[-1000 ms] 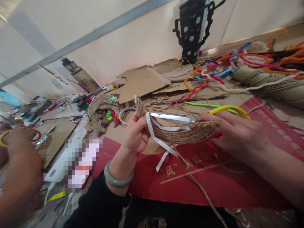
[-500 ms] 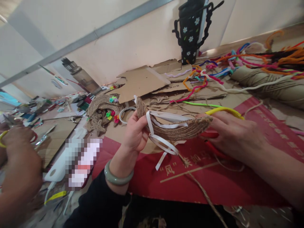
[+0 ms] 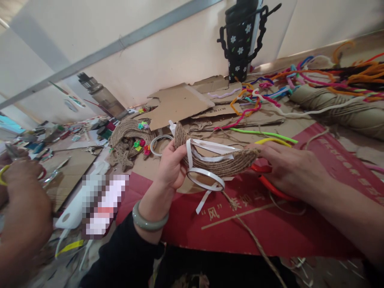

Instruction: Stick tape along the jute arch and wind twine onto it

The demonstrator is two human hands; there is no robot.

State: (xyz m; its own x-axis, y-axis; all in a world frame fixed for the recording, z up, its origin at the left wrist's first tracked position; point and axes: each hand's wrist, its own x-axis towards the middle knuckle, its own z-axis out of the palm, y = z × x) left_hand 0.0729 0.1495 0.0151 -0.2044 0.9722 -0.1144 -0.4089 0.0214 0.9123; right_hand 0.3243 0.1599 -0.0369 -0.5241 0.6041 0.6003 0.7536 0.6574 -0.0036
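Note:
My left hand (image 3: 171, 163) grips the left end of a curved crescent piece wrapped in rows of brown jute twine (image 3: 222, 165). White double-sided tape (image 3: 207, 180) loops and dangles from the piece, and more strips lie along its inner edge. A length of twine (image 3: 255, 240) trails down from below the piece. My right hand (image 3: 285, 164) has its fingers closed around red-and-yellow-handled scissors (image 3: 277, 189), with its fingertips at the crescent's right end. The scissor blades are hidden.
Left of my hands lie another twine-wrapped curve with flowers (image 3: 120, 134) and a twine star (image 3: 122, 159). Cardboard sheets (image 3: 180, 102), pipe cleaners (image 3: 267, 134), a twine roll (image 3: 336, 106) and a black tumbler (image 3: 238, 44) stand behind. A co-worker's hand (image 3: 24, 172) holds scissors at left.
My right hand has shifted slightly left, and more of the red scissor handle shows. The crescent's right end has moved slightly left. My left hand keeps its hold.

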